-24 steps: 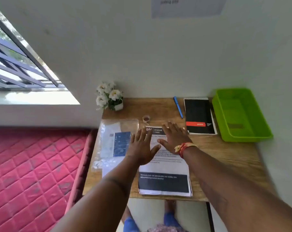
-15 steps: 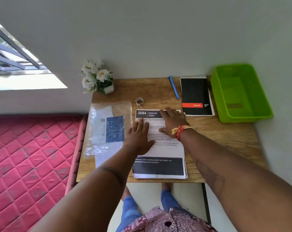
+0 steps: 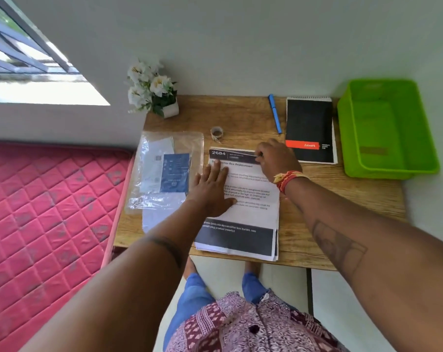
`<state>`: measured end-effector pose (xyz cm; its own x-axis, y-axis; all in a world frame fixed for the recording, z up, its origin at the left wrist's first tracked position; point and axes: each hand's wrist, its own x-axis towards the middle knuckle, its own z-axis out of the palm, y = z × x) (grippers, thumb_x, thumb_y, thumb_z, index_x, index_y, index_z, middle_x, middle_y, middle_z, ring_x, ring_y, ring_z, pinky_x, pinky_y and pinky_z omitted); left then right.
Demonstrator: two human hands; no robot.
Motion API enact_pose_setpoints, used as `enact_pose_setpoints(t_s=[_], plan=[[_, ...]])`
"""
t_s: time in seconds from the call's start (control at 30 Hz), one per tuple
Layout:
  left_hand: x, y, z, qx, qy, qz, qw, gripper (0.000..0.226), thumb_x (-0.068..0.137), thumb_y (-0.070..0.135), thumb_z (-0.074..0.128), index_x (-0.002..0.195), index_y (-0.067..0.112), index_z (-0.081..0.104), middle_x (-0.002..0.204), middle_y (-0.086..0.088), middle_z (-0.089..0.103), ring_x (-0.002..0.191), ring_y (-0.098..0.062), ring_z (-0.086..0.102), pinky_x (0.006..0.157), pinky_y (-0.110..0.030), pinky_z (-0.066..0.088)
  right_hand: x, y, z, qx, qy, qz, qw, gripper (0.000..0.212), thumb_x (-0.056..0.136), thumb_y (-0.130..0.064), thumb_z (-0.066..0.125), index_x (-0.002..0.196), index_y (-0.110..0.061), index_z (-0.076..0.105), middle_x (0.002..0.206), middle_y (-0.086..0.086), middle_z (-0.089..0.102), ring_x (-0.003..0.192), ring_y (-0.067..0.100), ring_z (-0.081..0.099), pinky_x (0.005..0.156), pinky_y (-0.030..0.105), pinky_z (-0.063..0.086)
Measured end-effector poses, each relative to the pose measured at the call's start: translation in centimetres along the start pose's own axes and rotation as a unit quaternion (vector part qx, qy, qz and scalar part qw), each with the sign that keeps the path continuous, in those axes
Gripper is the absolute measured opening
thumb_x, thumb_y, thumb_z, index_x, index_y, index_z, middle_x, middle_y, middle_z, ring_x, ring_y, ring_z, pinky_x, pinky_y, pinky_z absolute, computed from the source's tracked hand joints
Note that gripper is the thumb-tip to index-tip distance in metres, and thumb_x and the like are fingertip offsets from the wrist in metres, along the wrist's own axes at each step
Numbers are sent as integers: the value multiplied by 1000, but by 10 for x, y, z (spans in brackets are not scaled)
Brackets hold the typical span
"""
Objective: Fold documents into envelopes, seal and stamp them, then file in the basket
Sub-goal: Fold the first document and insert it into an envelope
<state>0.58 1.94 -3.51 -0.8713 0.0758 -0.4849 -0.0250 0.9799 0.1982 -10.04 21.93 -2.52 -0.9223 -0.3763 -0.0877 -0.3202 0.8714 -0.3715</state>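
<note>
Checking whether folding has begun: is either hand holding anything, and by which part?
The right hand pinches the top sheet at its far edge. The left hand only presses flat on it.

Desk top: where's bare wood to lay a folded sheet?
Bare wood lies right of the document stack, below the notebook and green basket; another strip runs from the flower pot to the pen. Crowded around the envelope packet, tape roll and both hands.
</note>
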Motion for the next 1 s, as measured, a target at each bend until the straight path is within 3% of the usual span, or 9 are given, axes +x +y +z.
enact_pose_setpoints(t_s=[0.17,0.27,0.37,0.47,0.57,0.7,0.83,0.93,1.0], plan=[[-7,6,-6,-55,48,-34,997,85,98,57,54,165,27,11,174,-7,-10,160,-34,-3,126,-55,5,2,3,-18,41,-45,13,998,7,95,-17,61,95,-22,55,86,4,65,78,28,62,66,34,49],[-10,13,-12,-129,102,-57,985,84,96,53,61,162,28,15,173,-8,10,155,-38,21,123,-58,21,-1,15,-32,111,-45,45,992,6,96,-20,64,95,-23,58,88,0,64,78,22,59,71,28,43],[-7,19,-30,-247,147,-98,953,81,96,42,66,160,25,20,156,-13,44,139,-37,46,113,-61,42,-7,30,-48,209,-57,78,973,12,94,-19,68,86,-24,60,86,-3,67,76,16,62,72,27,44],[0,17,-55,-330,130,-121,927,55,98,23,64,149,19,41,130,-11,66,118,-30,65,97,-47,56,-14,47,-59,244,-54,117,961,20,92,-20,71,78,-28,59,81,-7,66,72,9,62,61,24,41],[6,16,-79,-303,101,-115,941,33,99,17,62,132,17,61,124,-7,69,104,-24,65,86,-35,55,-20,58,-65,276,-40,167,946,18,92,-20,72,79,-29,62,85,-3,68,73,10,64,60,22,42],[18,24,-115,-249,124,-76,958,24,102,12,56,123,13,67,120,-5,68,106,-23,63,82,-28,43,-26,56,-65,301,-49,180,935,10,91,-23,75,86,-27,66,86,-5,69,74,9,65,63,22,45],[29,33,-148,-169,112,-51,978,19,104,19,54,114,23,70,108,4,66,95,-14,60,63,-20,40,-32,54,-61,332,-92,180,921,9,91,-29,74,99,-25,74,89,-8,74,79,14,72,71,28,54],[38,45,-163,-118,69,-2,991,17,104,24,57,116,24,70,117,0,70,98,-14,59,77,-26,42,-43,58,-49,339,-92,208,913,12,91,-29,74,80,-26,72,76,-11,74,69,13,71,65,27,51],[42,54,-169,-84,21,20,996,22,103,32,61,122,23,68,129,-3,67,107,-16,58,87,-32,42,-53,63,-37,351,-87,238,901,14,91,-26,74,77,-24,73,79,-3,76,75,20,72,73,33,55]])
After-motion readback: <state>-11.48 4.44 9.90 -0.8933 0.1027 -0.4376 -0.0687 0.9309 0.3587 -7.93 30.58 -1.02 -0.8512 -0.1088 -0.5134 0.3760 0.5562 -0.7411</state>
